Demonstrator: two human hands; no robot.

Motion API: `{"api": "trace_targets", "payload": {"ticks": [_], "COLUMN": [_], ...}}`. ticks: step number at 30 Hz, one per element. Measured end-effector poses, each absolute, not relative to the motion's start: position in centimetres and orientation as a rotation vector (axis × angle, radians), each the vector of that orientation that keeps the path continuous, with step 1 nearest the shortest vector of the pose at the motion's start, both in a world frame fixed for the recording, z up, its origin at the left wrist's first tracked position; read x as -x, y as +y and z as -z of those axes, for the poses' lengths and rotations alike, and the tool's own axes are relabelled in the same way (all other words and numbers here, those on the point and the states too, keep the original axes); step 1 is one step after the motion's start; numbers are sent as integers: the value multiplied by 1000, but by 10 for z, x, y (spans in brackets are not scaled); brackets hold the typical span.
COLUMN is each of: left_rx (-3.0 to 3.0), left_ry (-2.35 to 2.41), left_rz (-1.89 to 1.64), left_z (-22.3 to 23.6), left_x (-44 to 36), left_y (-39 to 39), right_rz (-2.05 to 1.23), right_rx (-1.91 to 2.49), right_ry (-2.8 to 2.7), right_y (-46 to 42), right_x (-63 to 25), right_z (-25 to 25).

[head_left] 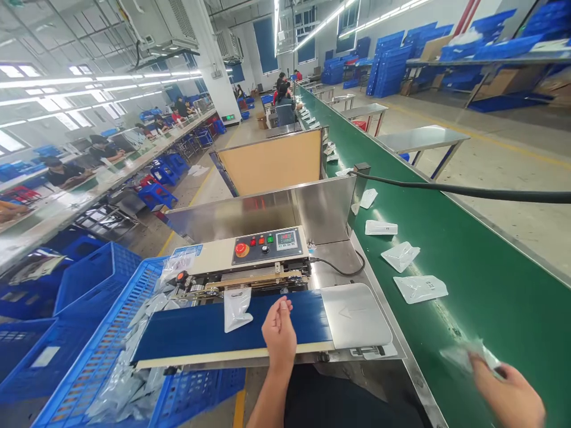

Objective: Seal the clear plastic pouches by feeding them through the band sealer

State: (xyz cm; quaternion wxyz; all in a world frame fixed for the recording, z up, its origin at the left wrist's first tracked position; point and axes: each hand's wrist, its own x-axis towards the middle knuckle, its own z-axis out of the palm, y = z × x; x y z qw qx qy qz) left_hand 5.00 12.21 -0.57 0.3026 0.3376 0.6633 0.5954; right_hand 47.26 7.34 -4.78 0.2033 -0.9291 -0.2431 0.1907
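Our right hand (508, 389) pinches a blurred pouch (461, 355) over the green belt (486, 303), lower right; likely held by its edge to keep the body free. Left hand (280, 333) has fingertips pressed together, nothing visible in them, at the blue belt (196, 330); contact unclear. Sealed pouch (236, 310) lies there, top edge at the sealer (267, 246), probably so the mouth feeds straight. Crate (84, 356) of pouches lower left. Cable (468, 192) crosses above the green belt, right; guard (321, 208) blocks reach behind the sealer.
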Motion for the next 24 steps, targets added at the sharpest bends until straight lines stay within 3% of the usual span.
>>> {"api": "trace_targets", "payload": {"ticks": [5, 9, 12, 17, 24], "left_rx": [-1443, -1579, -1450, -1225, -1111], "left_ry": [1453, 1241, 1337, 1436, 1631], "left_rz": [-1286, -1105, -1099, -1165, -1115], "left_z": [-16, -31, -29, -10, 13], "left_x": [-116, -149, -149, -130, -108], "left_y": [131, 133, 132, 123, 149], "right_rz": [-613, -1116, -1427, -1600, -1361], "right_rx": [2122, 1602, 1367, 1395, 1611], "right_ry": [-819, -1086, -968, -986, -1143], "right_y": [113, 128, 131, 132, 162], "right_x": [-397, -344, -325, -311, -290], "right_z": [-23, -53, -50, -31, -10]}}
